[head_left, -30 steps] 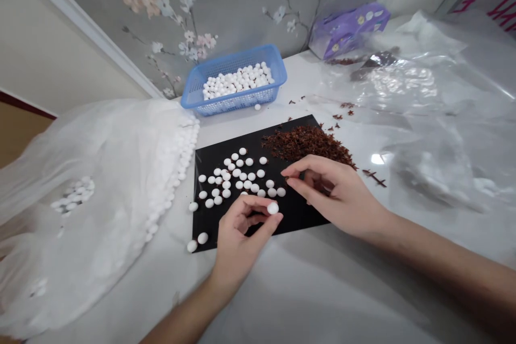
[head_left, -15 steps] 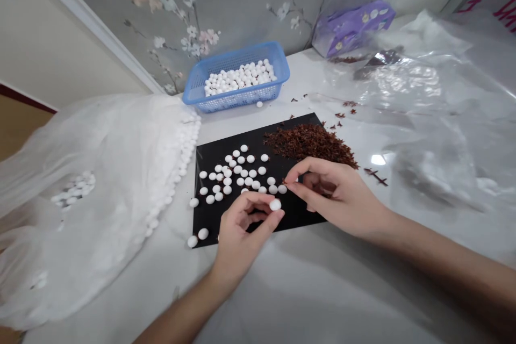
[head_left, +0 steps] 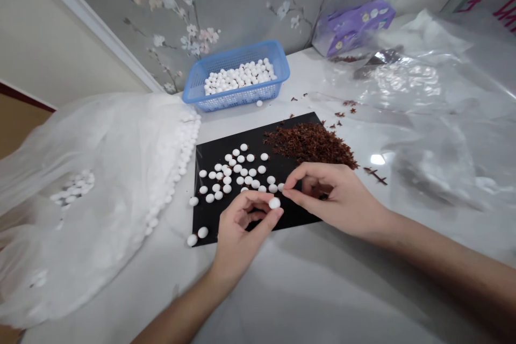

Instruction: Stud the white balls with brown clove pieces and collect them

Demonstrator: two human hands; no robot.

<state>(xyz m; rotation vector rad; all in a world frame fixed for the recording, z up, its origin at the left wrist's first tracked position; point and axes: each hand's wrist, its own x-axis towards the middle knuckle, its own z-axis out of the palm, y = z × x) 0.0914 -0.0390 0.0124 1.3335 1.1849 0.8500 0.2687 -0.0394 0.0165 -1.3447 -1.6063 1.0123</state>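
Between its thumb and forefinger my left hand (head_left: 244, 226) pinches a small white ball (head_left: 274, 202) above the front of a black board (head_left: 250, 220). My right hand (head_left: 334, 193) is closed in a pinch just to the right of that ball. A small brown piece showed at its fingertips a moment ago; now the fingers mostly hide it. Several white balls (head_left: 252, 172), many with brown bits at their sides, lie on the board's left and middle. A heap of small brown star-shaped pieces (head_left: 312, 144) covers its back right.
Behind the board stands a blue basket (head_left: 236, 101) of white balls. A white translucent bag (head_left: 121, 172) of balls is at the left. Clear plastic bags (head_left: 435, 102) spread over the right side, near a purple packet (head_left: 357, 24). Loose brown pieces (head_left: 375, 175) lie right of the board.
My right fingertips have moved slightly down and left, closer to the ball in my left hand. My left hand has hardly moved.
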